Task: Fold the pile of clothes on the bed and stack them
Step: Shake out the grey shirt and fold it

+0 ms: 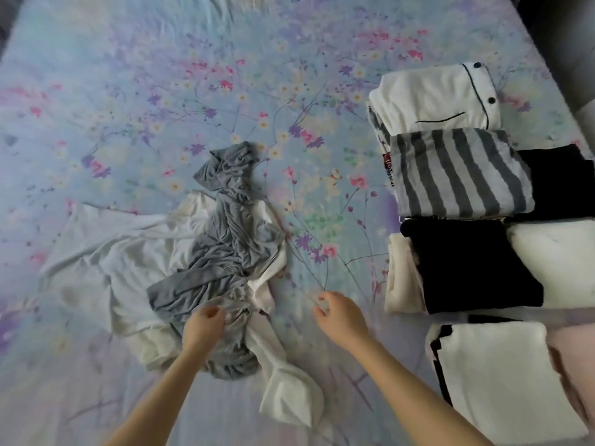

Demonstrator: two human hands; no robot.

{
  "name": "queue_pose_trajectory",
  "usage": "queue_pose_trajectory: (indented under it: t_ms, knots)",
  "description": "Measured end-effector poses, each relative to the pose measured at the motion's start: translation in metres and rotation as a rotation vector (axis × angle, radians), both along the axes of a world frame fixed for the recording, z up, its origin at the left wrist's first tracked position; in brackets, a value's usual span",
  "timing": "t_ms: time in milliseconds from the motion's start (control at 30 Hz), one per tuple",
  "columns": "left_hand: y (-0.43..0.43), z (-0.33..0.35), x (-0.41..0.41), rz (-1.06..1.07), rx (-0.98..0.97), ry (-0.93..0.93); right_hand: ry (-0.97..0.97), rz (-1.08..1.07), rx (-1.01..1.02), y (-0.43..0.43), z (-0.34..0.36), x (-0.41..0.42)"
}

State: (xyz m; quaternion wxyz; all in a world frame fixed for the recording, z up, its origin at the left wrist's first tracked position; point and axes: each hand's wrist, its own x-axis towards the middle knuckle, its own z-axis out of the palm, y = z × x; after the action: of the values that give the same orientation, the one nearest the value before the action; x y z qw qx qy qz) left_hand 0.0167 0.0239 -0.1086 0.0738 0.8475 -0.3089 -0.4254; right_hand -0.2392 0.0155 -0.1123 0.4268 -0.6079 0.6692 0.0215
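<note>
On bed [128, 91], L grip [204, 328] holds grey top [230, 239], R grip [341, 318] loose

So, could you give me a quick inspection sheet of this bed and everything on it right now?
Surface: floral bed sheet, wrinkled.
Job's things: crumpled grey garment lying on an unfolded white garment; folded pieces sit at the right, among them a white buttoned top, a striped piece and a black piece.
Clutter: nothing seen.
Hands: left hand grips the grey garment at its near end; right hand hovers over the sheet, fingers loosely curled, holding nothing.
Cables: nothing seen.
Surroundings: dark area past the bed's far right corner, too dim to tell what it is.
</note>
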Motion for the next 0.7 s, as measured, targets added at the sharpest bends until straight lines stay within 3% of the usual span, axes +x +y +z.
queue_pose_trajectory:
  t_ms: [167,400,500,600,700]
  knots:
    - [0.048,-0.008,0.044,-0.102,0.05,-0.154,-0.051,0.035,0.238,0.026,-0.01,0.037]
    - [0.045,-0.024,0.023,-0.525,-0.083,-0.252,-0.111,-0.029,0.238,0.028,-0.007,0.08]
    - [0.023,-0.028,0.001,-0.597,-0.023,-0.307,-0.11,-0.054,0.211,0.028,-0.003,0.083]
    - [0.003,-0.035,-0.001,-0.815,0.063,-0.466,-0.085,-0.042,0.176,0.024,-0.001,0.078]
    - [-0.009,-0.04,0.008,-0.999,0.118,-0.429,-0.062,-0.037,0.149,0.014,0.002,0.073]
